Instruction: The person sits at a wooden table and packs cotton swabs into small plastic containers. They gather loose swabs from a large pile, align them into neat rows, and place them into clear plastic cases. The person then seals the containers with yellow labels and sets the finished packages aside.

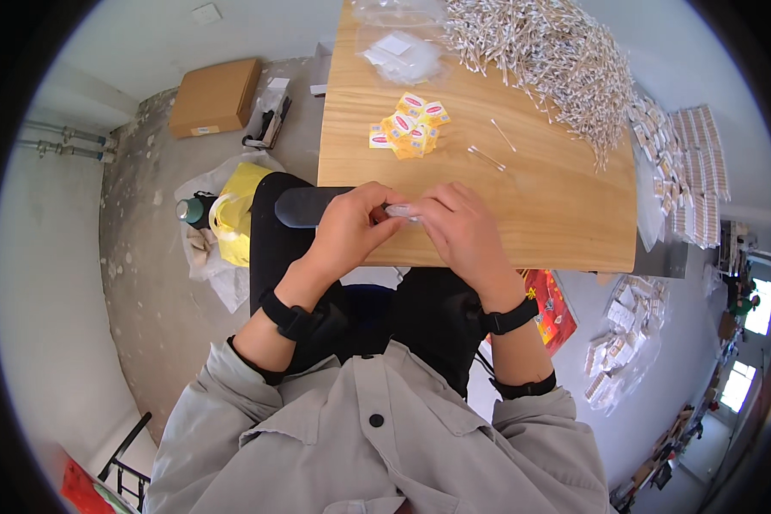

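Note:
Over the table's near edge, my left hand [355, 221] and my right hand [458, 230] meet, fingers closed. Both pinch a small clear, whitish plastic bag [397, 210] between them; most of it is hidden by the fingers, and what it contains cannot be made out. Beyond the hands lie loose cotton swabs [488, 158] on the wood. A loose stack of small yellow and white cards [409, 127] is spread a little to the left. Farther back rest empty clear plastic bags [403, 60], and a large heap of cotton swabs [548, 51] covers the far right.
The wooden table [351, 154] spans the area ahead. Packed swab bundles [694, 171] sit past its right edge, with more in a clear bag [625, 343] lower down. On the left floor are a cardboard box [217, 98], a yellow bag [240, 214] and a green-lidded bottle [190, 210].

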Action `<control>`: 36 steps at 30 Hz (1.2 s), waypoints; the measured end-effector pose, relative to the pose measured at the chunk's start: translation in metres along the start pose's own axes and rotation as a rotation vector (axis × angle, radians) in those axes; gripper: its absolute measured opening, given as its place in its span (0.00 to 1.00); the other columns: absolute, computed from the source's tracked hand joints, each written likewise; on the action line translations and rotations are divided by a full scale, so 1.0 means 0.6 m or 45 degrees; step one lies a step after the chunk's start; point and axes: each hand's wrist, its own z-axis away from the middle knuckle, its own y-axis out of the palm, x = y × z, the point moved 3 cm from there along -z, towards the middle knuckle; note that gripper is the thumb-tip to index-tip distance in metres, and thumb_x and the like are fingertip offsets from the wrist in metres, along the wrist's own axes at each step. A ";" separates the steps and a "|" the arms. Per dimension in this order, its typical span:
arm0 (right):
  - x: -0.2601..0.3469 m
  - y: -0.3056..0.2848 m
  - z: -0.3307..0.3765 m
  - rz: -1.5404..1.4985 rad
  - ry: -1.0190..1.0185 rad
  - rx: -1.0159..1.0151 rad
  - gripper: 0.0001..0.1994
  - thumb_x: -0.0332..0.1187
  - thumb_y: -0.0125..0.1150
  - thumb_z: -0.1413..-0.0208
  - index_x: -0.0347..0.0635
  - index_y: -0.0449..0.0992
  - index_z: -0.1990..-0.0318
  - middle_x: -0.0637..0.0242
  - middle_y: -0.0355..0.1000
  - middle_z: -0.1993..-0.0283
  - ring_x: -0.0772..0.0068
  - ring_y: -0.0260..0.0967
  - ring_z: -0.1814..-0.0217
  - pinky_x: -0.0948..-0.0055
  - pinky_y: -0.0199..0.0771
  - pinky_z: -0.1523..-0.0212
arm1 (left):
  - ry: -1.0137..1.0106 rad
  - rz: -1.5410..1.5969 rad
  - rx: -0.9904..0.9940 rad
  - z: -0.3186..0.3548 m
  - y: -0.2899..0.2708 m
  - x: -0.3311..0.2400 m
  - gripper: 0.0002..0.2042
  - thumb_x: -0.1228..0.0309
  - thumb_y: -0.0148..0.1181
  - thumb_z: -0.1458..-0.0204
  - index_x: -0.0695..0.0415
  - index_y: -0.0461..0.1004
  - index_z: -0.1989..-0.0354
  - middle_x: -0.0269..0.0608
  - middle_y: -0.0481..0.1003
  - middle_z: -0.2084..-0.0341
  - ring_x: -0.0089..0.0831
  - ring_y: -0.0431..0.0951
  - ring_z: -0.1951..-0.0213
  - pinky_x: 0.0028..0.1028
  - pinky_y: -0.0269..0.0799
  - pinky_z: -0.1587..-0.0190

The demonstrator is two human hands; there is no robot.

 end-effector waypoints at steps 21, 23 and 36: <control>-0.044 0.053 0.055 -0.648 0.539 -0.312 0.05 0.23 0.64 0.48 0.38 0.78 0.63 0.62 0.71 0.67 0.70 0.73 0.65 0.74 0.72 0.61 | 0.047 0.200 -0.110 0.014 -0.009 0.043 0.07 0.80 0.61 0.45 0.64 0.76 0.59 0.42 0.79 0.57 0.26 0.80 0.60 0.24 0.77 0.56; -0.044 0.056 0.055 -0.645 0.532 -0.321 0.05 0.23 0.64 0.48 0.37 0.78 0.64 0.62 0.71 0.67 0.70 0.73 0.65 0.74 0.72 0.62 | 0.132 0.181 -0.131 0.015 -0.011 0.043 0.07 0.80 0.61 0.46 0.64 0.76 0.59 0.42 0.78 0.58 0.26 0.80 0.59 0.24 0.77 0.55; -0.044 0.068 0.055 -0.709 0.580 -0.357 0.05 0.23 0.66 0.50 0.38 0.78 0.65 0.65 0.70 0.67 0.72 0.71 0.65 0.76 0.71 0.62 | 0.191 0.068 -0.127 0.013 -0.006 0.021 0.03 0.81 0.62 0.48 0.62 0.78 0.65 0.40 0.78 0.62 0.22 0.76 0.66 0.21 0.73 0.64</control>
